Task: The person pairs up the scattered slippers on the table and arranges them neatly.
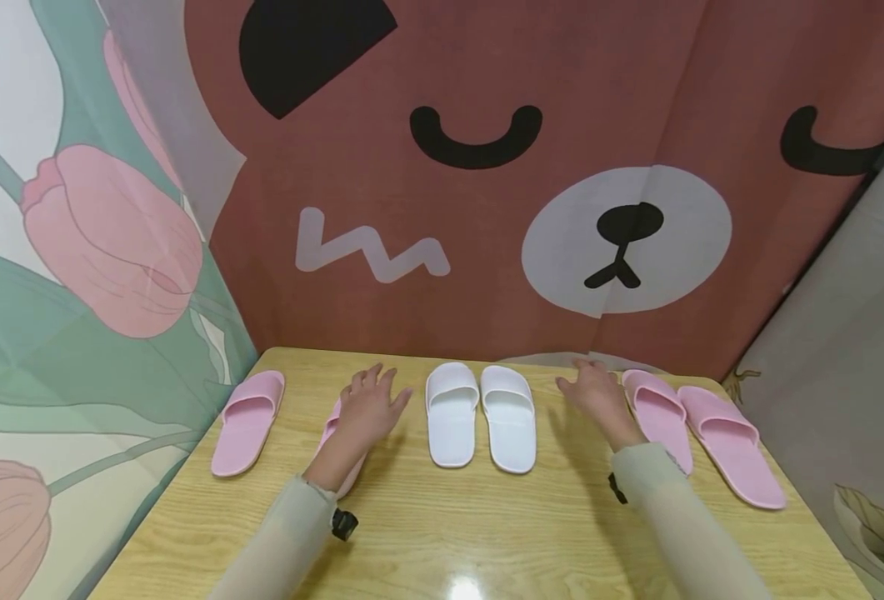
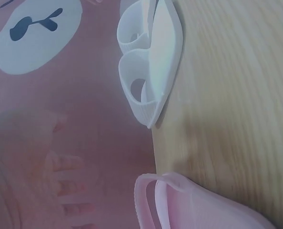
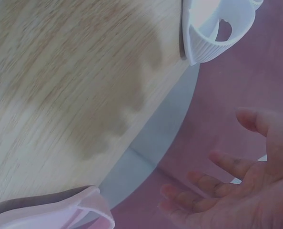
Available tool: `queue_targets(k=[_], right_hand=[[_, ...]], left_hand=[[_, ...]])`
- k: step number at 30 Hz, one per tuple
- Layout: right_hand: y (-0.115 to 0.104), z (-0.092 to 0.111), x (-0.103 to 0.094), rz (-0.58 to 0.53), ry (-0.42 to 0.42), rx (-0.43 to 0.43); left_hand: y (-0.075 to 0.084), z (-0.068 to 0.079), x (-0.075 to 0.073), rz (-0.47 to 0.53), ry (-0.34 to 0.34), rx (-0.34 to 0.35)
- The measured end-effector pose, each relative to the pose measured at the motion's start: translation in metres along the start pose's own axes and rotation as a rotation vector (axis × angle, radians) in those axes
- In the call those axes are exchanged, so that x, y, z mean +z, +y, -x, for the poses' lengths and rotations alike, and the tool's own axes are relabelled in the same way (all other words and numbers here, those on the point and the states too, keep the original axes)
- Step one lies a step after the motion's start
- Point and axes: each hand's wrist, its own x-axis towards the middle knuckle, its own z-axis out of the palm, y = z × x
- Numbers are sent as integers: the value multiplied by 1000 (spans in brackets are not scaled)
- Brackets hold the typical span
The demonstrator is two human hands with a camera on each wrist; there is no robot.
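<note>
Side by side in the middle of the wooden table lie two white slippers, the left one [image 1: 451, 425] and the right one [image 1: 511, 429], toes toward the back. My left hand [image 1: 367, 407] is held above a pink slipper [image 1: 353, 477], partly covering it in the head view; its fingers are spread and hold nothing. My right hand [image 1: 597, 397], fingers loosely extended, hovers between the white pair and a pink slipper [image 1: 659, 421]. The right wrist view shows that hand [image 3: 227, 186] with nothing in its grasp.
Another pink slipper [image 1: 247, 425] lies at the table's far left, and one more [image 1: 737, 450] at the far right. The wooden table [image 1: 427, 533] meets a hanging cloth [image 1: 486, 317] with a bear print at the back. Printed cloth [image 1: 112, 375] also borders the left side.
</note>
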Motion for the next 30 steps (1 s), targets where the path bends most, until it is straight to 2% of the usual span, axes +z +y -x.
queue_targets(k=[8,15,22,30], right_hand=[[12,2,-5,52,8,-1],[26,0,-6,9,0,-3],[35,1,-7,-25,-26,17],[49,3,-13,-31,8,18]], left_hand=[[-11,6,-4,25,-17,-11],[-21,10,-5,74,-52,-14],[-30,14,-2,84,-40,-21],[-38,20,-3,98,-31,-18]])
